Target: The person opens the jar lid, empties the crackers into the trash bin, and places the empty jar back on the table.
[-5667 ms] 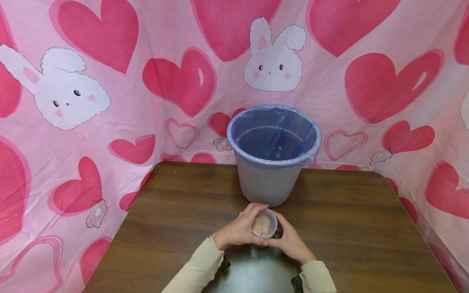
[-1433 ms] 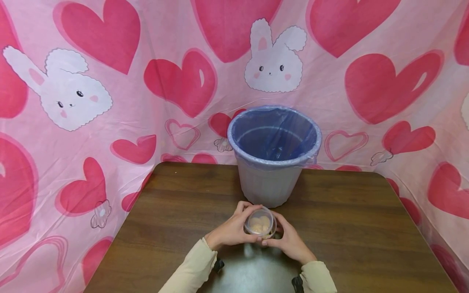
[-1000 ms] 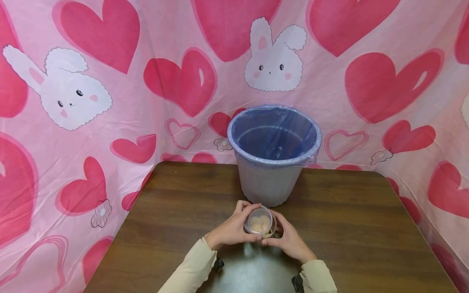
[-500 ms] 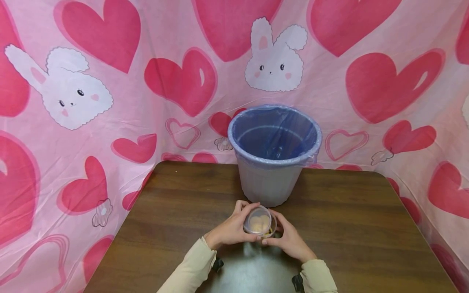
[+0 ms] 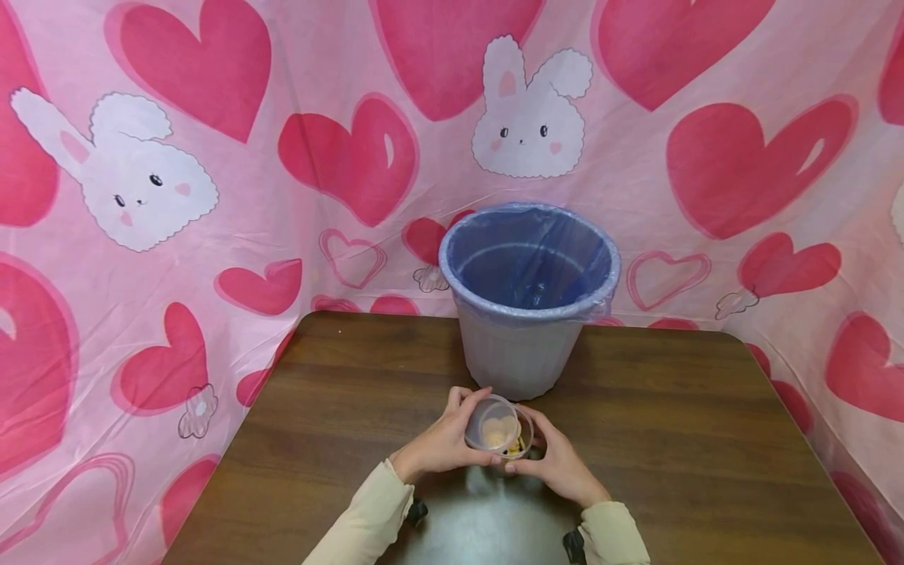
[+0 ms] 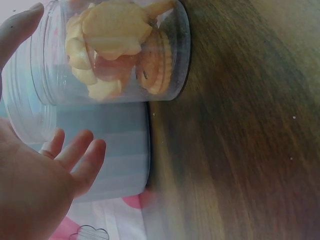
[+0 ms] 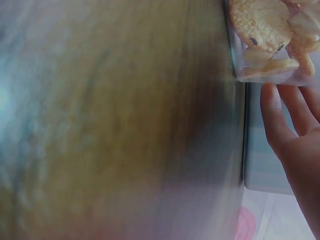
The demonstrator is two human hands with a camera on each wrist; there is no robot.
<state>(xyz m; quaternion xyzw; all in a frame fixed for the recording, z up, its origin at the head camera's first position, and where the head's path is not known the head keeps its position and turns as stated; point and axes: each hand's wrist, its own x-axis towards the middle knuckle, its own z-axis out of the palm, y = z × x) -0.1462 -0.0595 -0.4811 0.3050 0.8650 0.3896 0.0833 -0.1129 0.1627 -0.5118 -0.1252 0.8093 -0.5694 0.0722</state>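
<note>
A clear plastic jar (image 6: 175,55) of crackers and cookies (image 6: 117,30) stands on the table just in front of the bin. My left hand (image 5: 439,447) holds its see-through lid (image 5: 476,424) by the edge, thumb on the near side and fingers on the far side. The lid sits shifted left and tilted off the jar's mouth, partly covering it. Through the uncovered right part of the mouth, yellow and dark bits (image 5: 515,447) show. My right hand (image 5: 563,464) grips the jar's right side, its thumb at the front and fingers behind.
A pale bin (image 5: 519,353) lined with a blue bag (image 5: 523,271) stands right behind the jar. The brown wooden table (image 5: 353,392) reaches out to both sides. A pink heart-and-rabbit cloth (image 5: 318,63) hangs around its back and sides.
Earlier the lid sat centred over the jar. My left hand has slid it leftward, uncovering part of the mouth and the contents. The right hand and jar have stayed in place.
</note>
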